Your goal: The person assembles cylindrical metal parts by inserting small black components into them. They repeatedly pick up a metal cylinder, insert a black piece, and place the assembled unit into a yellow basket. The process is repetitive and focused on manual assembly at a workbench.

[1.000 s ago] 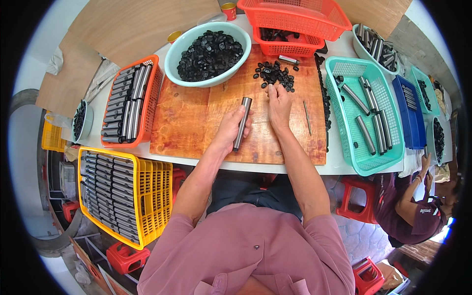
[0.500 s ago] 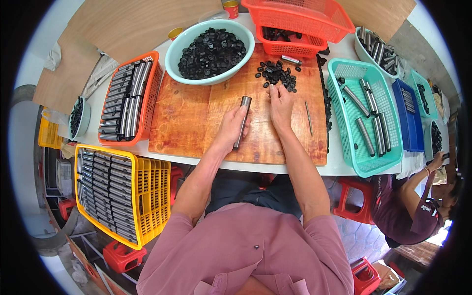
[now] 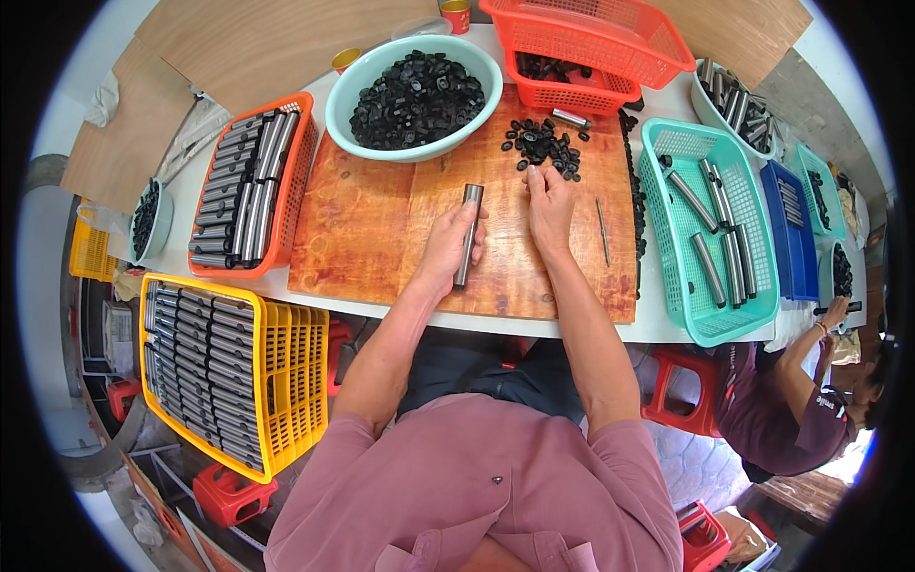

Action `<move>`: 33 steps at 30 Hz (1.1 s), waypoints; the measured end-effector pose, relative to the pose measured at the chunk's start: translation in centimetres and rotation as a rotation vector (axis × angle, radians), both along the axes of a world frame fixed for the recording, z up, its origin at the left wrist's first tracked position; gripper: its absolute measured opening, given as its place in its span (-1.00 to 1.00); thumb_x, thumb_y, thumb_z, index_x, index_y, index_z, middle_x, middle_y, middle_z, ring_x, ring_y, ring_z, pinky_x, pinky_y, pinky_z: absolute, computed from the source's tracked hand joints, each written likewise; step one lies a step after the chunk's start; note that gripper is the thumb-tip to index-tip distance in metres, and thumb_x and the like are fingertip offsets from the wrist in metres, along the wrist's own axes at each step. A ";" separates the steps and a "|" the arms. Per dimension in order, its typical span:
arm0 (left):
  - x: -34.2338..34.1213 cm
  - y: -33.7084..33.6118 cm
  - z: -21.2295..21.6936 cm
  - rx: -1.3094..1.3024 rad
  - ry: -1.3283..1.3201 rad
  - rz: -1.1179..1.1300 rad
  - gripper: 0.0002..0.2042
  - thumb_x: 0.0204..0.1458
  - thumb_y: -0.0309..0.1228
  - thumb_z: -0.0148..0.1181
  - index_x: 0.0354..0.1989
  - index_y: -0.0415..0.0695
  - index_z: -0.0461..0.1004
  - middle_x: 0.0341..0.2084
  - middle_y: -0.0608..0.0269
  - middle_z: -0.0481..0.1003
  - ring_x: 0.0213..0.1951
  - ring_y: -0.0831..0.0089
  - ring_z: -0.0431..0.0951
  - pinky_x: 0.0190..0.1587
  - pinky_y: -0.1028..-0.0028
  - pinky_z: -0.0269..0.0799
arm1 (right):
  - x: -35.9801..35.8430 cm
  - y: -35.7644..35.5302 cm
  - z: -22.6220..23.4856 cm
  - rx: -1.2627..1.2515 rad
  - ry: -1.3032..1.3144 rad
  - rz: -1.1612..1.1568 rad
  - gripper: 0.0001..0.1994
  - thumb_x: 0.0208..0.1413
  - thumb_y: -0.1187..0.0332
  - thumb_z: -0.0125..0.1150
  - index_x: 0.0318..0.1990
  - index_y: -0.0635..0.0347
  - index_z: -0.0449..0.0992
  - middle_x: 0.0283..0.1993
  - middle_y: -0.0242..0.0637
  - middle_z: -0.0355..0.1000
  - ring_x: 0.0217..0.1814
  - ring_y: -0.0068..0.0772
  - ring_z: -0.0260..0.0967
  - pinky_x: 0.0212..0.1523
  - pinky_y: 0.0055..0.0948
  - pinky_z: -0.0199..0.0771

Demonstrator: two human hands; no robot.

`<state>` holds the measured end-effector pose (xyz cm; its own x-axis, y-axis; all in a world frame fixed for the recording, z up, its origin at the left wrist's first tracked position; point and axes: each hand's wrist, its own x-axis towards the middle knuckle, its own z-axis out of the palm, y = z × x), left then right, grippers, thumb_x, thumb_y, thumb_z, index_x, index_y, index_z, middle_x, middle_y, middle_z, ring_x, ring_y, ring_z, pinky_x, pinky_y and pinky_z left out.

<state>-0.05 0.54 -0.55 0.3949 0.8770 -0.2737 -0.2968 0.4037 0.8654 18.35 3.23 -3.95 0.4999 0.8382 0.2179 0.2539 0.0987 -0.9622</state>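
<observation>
My left hand (image 3: 444, 246) is wrapped around a short steel tube (image 3: 470, 229), tilted slightly, over the wooden board (image 3: 367, 253). At the near edge of a loose pile of small black oval caps (image 3: 545, 145), my right hand (image 3: 551, 212) has its thumb and fingers pinched together. Whatever lies between those fingertips is too small to make out. A thin metal rod (image 3: 602, 232) lies on the board to the right of that hand. Beyond the pile rests another steel tube (image 3: 571, 119).
A pale green bowl (image 3: 488, 110) of black caps stands at the back. Tubes fill an orange basket (image 3: 303, 162) and a yellow crate (image 3: 295, 381) on the left. Right are a turquoise basket (image 3: 675, 238) with several tubes, a blue tray (image 3: 796, 257), and a co-worker's hand (image 3: 836, 312) holding a dark tube.
The whole view has shifted slightly. Both my hands stay almost where they were, the left still around the tube. The co-worker's dark tube now shows more fully.
</observation>
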 end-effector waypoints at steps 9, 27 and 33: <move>0.7 -0.1 0.9 0.004 -0.016 0.070 -0.68 0.38 -0.12 0.10 -0.16 -0.18 0.46 -0.55 0.36 0.44 -0.63 0.61 0.38 -0.58 0.59 0.28 | -0.1 -0.2 0.1 -0.025 0.028 0.009 -0.68 0.36 0.20 0.16 -0.29 0.34 0.54 -0.43 -0.20 0.45 -0.38 -0.37 0.37 -0.27 -0.32 0.39; 0.2 0.5 -0.3 -0.059 -0.192 0.018 -0.75 0.42 -0.27 -0.10 0.00 -0.19 0.41 -0.28 0.15 0.53 -0.36 0.44 0.53 -0.29 0.38 0.50 | -0.7 -1.4 0.6 0.052 0.041 0.037 -0.74 0.33 0.27 0.20 -0.25 0.35 0.56 -0.46 -0.27 0.44 -0.40 -0.50 0.33 -0.32 -0.37 0.36; 0.2 0.5 -0.9 -0.032 -0.208 0.052 -0.64 0.38 -0.33 0.03 0.27 -0.22 0.34 -0.12 0.18 0.55 -0.16 0.43 0.59 -0.10 0.36 0.57 | -4.1 -5.5 3.1 -0.049 0.261 0.226 -0.82 0.19 0.42 0.35 -0.14 0.34 0.61 -0.35 -0.36 0.54 -0.40 -0.66 0.36 -0.36 -0.57 0.41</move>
<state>0.14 1.08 -1.44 0.4000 0.8900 -0.2188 -0.4892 0.4092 0.7702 14.23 -2.30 -0.87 0.3345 0.9403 0.0637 -0.0244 0.0762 -0.9968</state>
